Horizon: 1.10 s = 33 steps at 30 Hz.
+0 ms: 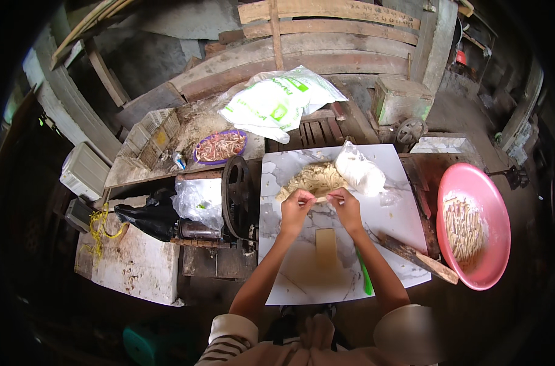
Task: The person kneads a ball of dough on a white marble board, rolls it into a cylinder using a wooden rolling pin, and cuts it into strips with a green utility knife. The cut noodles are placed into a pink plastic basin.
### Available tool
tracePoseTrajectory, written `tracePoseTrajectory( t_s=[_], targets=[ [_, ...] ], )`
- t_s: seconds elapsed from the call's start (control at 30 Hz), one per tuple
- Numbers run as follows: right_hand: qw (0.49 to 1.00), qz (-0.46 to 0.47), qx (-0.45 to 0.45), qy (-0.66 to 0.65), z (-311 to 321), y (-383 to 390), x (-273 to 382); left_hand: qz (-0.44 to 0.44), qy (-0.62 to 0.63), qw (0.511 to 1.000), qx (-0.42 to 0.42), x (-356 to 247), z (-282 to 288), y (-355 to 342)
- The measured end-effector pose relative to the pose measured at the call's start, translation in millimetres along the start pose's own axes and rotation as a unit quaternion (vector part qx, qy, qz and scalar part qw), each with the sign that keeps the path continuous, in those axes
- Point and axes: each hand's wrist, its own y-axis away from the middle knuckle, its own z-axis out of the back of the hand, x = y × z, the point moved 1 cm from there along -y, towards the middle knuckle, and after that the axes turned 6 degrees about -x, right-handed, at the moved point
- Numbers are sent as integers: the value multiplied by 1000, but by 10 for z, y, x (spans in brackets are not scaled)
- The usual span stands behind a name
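Both my hands meet over the marble-patterned board [289, 277], at the near edge of a crumbly mass of pale dough [314, 178]. A small strip of dough [320, 199] stretches between my fingertips. My left hand [295, 209] pinches one end of it, and my right hand [347, 210] pinches the other. Just beyond the right hand sits a clear plastic bag of white powder [361, 172]. Between my forearms lies a flat, yellowish rectangular slab [326, 245]. A green-handled tool [365, 276] rests beside my right forearm, which partly hides it.
On the right stands a pink basin [501, 244] with many dough strips [463, 226]. A wooden plank [420, 258] crosses the board's right edge. Leftward is a machine with a dark wheel [234, 198]. Farther back are a purple tray of strips [220, 147] and a white-and-green sack [277, 104].
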Motion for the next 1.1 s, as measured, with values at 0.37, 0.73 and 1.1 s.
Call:
tracePoseTrajectory(
  t_s=[0.37, 0.73, 1.1],
  targets=[
    [965, -136, -90, 207, -354, -478, -576, -101, -307, 944, -66, 282, -264, -518],
    [976, -106, 56, 181, 760, 453, 64, -167, -235, 955, 63, 182, 130, 257],
    [954, 14, 116, 275, 920, 1141, 34, -171, -280, 909, 258, -59, 318, 1112]
  ],
)
